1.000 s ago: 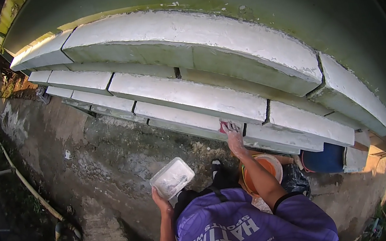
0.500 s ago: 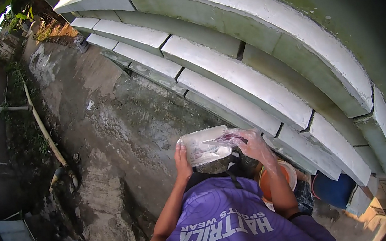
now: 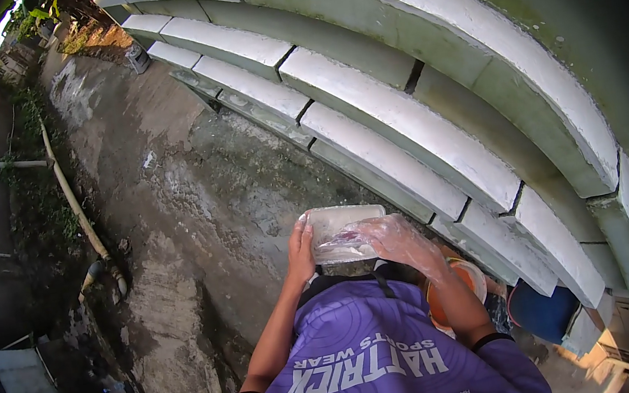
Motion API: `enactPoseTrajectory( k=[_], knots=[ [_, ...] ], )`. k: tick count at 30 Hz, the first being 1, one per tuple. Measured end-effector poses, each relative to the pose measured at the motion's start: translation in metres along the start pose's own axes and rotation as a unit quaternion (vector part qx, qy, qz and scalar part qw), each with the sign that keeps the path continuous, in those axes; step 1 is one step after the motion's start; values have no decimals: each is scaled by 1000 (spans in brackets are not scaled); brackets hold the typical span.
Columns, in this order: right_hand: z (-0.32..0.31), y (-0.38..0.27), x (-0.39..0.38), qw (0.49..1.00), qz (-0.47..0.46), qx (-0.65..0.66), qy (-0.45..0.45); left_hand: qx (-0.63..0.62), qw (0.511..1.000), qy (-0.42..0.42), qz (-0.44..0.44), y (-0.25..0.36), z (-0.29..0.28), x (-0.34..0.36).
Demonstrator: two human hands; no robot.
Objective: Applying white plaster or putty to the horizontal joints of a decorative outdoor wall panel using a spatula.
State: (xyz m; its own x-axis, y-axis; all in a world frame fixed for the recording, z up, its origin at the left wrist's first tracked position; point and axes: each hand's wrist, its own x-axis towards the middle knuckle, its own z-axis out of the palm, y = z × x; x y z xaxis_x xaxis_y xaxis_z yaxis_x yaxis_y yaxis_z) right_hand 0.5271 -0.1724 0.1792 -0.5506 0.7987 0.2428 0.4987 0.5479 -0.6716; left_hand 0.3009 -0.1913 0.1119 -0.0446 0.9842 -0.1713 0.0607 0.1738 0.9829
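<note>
My left hand (image 3: 302,247) grips the left end of a pale, see-through plastic tub (image 3: 344,213), its thumb and fingers on the rim. White paste is smeared over the tub's floor and walls. My right hand (image 3: 400,241), coated in white, is closed over the tub's right side. It holds a putty knife (image 3: 348,236) with a dark reddish handle; the tool lies low inside the tub, and its blade is partly hidden by paste and fingers.
Tiered concrete ledges (image 3: 392,128) with white-coated tops and greenish sides curve along the right. An orange bucket (image 3: 444,308) and a blue bucket (image 3: 542,311) stand low at right. A pipe (image 3: 66,191) runs along the stained concrete ground (image 3: 171,182) at left.
The tub has shifted slightly right. My right hand has moved left and down, bringing the putty knife deeper into the tub. My view has turned a little.
</note>
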Motion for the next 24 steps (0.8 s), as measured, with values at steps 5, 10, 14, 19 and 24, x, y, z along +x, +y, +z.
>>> enactPoseTrajectory(
  k=[5, 10, 14, 19, 24],
  knots=[
    [-1, 1, 4, 998, 23, 19, -59, 0, 1000, 9, -27, -37, -11, 6],
    [9, 18, -1, 993, 70, 53, -81, -48, 995, 46, -76, -10, 0, 5],
    [15, 30, 1, 995, 62, 48, -61, -49, 993, 41, -98, 8, 9, 3],
    [17, 44, 5, 973, 134, 165, -85, -48, 993, -17, -108, -11, 7, 11],
    [7, 49, 12, 947, 151, 273, -71, -9, 994, 3, -105, -1, 14, 9]
  ],
)
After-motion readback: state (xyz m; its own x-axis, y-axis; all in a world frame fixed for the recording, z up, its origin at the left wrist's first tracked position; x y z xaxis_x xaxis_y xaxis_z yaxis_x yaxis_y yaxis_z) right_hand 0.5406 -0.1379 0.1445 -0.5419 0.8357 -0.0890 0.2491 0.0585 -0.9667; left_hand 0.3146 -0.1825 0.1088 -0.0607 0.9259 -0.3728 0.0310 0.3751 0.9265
